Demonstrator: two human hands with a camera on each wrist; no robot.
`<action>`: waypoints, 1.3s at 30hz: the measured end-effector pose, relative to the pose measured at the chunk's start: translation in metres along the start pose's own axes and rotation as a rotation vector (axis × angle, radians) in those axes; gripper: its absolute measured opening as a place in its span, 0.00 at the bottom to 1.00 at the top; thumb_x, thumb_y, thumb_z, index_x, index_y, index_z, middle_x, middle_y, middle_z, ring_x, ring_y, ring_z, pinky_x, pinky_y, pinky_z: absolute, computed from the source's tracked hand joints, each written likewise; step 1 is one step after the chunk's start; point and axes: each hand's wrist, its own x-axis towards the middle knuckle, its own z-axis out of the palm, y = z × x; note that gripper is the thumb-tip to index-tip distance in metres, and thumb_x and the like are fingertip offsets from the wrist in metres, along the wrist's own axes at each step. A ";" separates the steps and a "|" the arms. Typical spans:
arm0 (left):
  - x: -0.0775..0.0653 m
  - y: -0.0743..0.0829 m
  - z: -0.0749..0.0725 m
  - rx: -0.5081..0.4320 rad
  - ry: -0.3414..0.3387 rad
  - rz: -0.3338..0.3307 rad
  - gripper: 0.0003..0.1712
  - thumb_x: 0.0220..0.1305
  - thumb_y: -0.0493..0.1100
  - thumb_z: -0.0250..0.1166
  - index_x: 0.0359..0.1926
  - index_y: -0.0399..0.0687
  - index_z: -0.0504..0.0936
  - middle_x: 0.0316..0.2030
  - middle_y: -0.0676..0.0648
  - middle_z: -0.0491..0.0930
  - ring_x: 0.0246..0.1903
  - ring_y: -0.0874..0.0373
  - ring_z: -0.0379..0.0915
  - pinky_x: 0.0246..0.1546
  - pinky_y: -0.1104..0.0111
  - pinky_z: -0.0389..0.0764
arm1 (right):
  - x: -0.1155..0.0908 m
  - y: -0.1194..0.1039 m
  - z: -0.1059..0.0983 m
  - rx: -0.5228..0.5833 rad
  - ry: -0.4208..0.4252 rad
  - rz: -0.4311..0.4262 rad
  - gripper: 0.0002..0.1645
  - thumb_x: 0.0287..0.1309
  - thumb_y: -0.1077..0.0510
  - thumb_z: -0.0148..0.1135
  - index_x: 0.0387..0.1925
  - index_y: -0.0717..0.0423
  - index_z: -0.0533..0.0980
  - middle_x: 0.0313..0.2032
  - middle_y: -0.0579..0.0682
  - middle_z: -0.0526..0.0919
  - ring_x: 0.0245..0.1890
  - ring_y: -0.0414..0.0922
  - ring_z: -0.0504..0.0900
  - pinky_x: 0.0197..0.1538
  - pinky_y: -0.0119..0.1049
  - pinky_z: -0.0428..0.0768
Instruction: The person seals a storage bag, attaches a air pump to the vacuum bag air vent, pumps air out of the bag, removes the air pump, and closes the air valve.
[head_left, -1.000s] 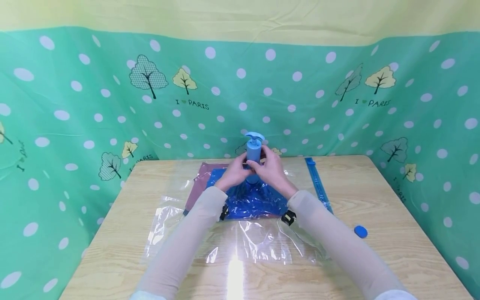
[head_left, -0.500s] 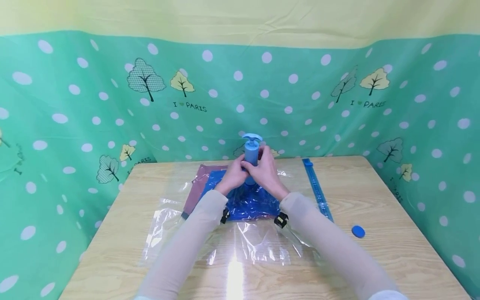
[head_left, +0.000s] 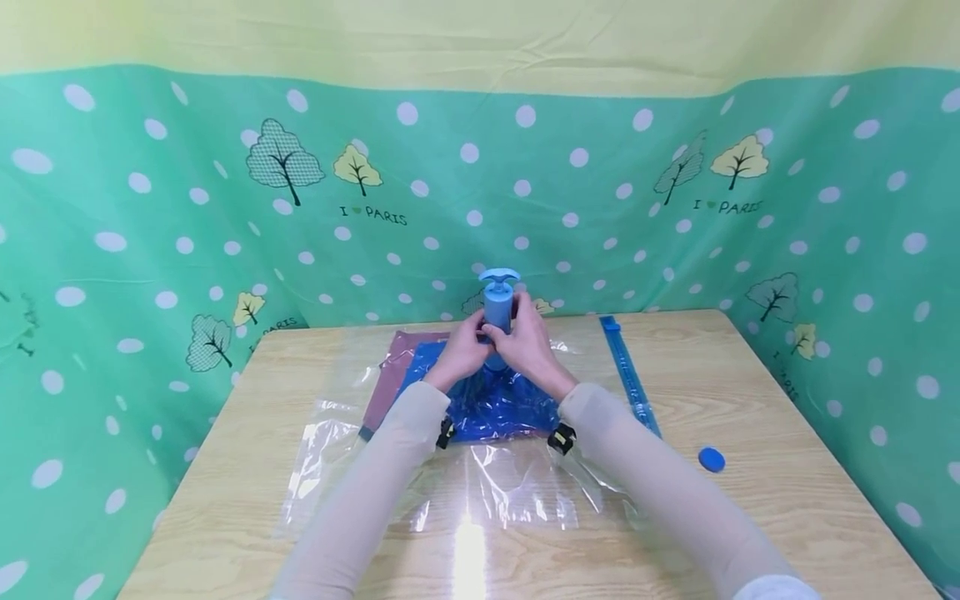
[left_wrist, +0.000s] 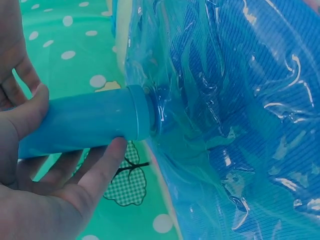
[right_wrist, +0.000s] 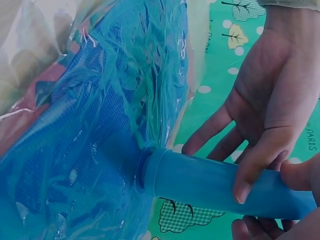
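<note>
Both hands hold a blue hand pump (head_left: 498, 310), which stands upright over a clear vacuum storage bag (head_left: 330, 450) with folded blue fabric (left_wrist: 280, 125) inside. My left hand (head_left: 462, 350) grips the barrel from the left, thumb across it and fingers beneath in the left wrist view. From the right, my right hand (head_left: 528, 343) grips the same barrel, its thumb (right_wrist: 300, 175) lying over it near the left thumb. The T-shaped pump handle (head_left: 499, 275) sits low above the barrel, untouched by the hands. At the pump's lower end, its collar (left_wrist: 136, 112) meets the bag's valve, where the film is wrinkled.
A blue zip strip with slider (head_left: 626, 367) runs along the bag's right side. A round blue cap (head_left: 712, 459) lies on the wooden table (head_left: 750, 400) at the right. Pinkish fabric (head_left: 390, 375) shows left of the blue one. A green dotted curtain (head_left: 420, 250) encloses the table's back and sides.
The head view has shifted a little, so the table things appear slightly further left. Pump and hands have also moved slightly left; both hands keep their grip.
</note>
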 end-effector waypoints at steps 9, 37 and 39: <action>0.001 -0.001 -0.001 0.017 0.015 -0.007 0.27 0.71 0.31 0.63 0.70 0.40 0.73 0.60 0.37 0.79 0.53 0.44 0.78 0.53 0.52 0.80 | 0.000 0.002 0.003 0.008 0.004 0.012 0.40 0.63 0.53 0.76 0.66 0.63 0.64 0.57 0.62 0.75 0.58 0.58 0.76 0.60 0.51 0.75; 0.000 -0.001 0.001 -0.019 0.005 -0.037 0.33 0.66 0.27 0.65 0.71 0.42 0.73 0.60 0.38 0.80 0.54 0.44 0.79 0.50 0.52 0.81 | 0.002 0.007 0.001 0.009 -0.011 -0.006 0.43 0.61 0.51 0.78 0.68 0.62 0.66 0.61 0.62 0.77 0.61 0.57 0.77 0.63 0.53 0.75; 0.000 -0.001 0.002 -0.021 0.003 -0.036 0.32 0.66 0.28 0.65 0.70 0.42 0.74 0.60 0.39 0.80 0.53 0.45 0.80 0.50 0.52 0.82 | 0.003 0.008 0.002 0.004 0.011 -0.009 0.42 0.60 0.51 0.79 0.67 0.62 0.67 0.60 0.62 0.77 0.61 0.58 0.76 0.64 0.52 0.74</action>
